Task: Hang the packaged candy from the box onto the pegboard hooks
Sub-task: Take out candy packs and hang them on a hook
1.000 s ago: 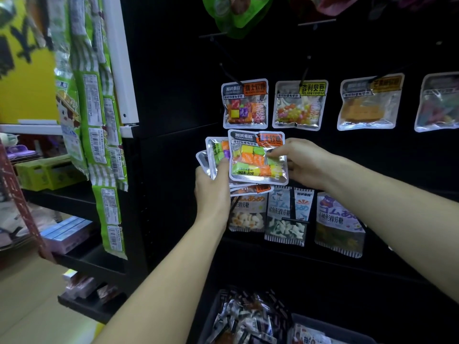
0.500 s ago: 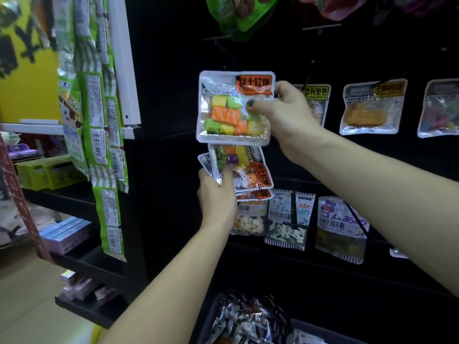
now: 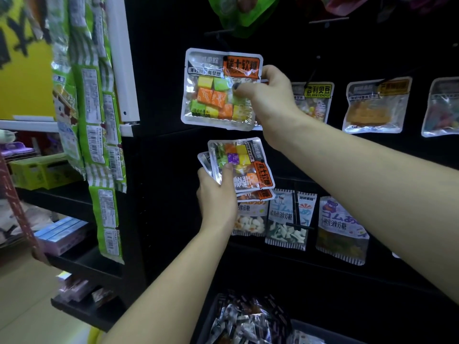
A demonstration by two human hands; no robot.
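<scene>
The black pegboard (image 3: 310, 155) filled the wall ahead of both hands, with hung packets to the right of the right hand and below it. Under the forearms sat the box (image 3: 250, 321) of wrapped sweets, its near edge cut off by the frame.

The right hand (image 3: 269, 95) was raised against the board, thumb and fingers pinched on the right edge of a candy packet (image 3: 216, 90) that stood upright to its left. Below it, the left hand (image 3: 217, 192) gripped a small fan of spare packets (image 3: 239, 165), thumb pressed across the top one.

The packet looked light and thin, a glossy film pouch with loose cubes inside; it would probably flex and slip, so a hold near the stiffer printed header, close to the hang hole, seemed best.

The hook meant for it could not be made out: the packet covered that spot, and the hole itself was not visible. How many packets the left hand held was unclear, since they overlapped.
</scene>
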